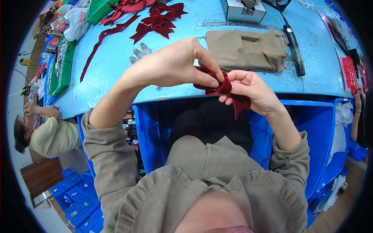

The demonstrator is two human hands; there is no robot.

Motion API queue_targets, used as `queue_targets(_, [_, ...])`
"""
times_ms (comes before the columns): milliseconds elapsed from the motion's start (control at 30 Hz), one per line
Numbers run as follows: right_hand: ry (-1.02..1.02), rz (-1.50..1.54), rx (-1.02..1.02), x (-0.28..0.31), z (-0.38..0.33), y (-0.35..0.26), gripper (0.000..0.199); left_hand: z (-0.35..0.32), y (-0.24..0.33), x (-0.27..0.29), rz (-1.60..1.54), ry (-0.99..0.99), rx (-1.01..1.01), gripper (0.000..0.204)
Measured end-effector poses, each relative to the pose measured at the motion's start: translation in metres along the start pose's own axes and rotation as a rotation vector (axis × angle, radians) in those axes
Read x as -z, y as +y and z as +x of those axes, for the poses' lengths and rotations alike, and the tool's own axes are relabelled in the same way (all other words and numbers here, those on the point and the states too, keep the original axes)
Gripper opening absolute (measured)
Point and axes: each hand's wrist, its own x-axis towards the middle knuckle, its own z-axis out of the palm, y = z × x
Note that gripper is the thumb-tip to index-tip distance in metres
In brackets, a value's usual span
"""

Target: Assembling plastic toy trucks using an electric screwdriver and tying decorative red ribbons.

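A dark red ribbon bow is held just in front of the table's near edge, with one pointed tail hanging down. My left hand reaches over from the left, thumb and fingers pinching the bow's loops. From the right, my right hand grips the bow around its middle, fingers curled. Part of the bow is hidden behind my fingers. Beyond my left hand lies a pile of similar red bows, beside a long loose red ribbon. A grey glove lies partly covered by my left wrist.
On the blue table sit a folded brown cloth bundle, a black corded pen-shaped tool and a metal box. Green trays line the left side. Blue bins stand under the near edge. Another person works at left.
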Motion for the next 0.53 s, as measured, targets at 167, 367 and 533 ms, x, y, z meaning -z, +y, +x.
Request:
queue_targets(167, [0.008,0.116,-0.053,0.001,0.001,0.008,0.034,0.001,0.005,0.000,-0.005,-0.008,0.071,0.016])
queue_targets(367, [0.000,0.364,-0.078,-0.004,0.009,0.020,0.043,-0.001,-0.001,0.000,0.019,-0.019,0.094,0.017])
queue_targets(533, [-0.184,0.159,-0.036,0.019,0.013,0.033,0.047,-0.009,0.002,0.001,-0.082,-0.106,0.169,0.018])
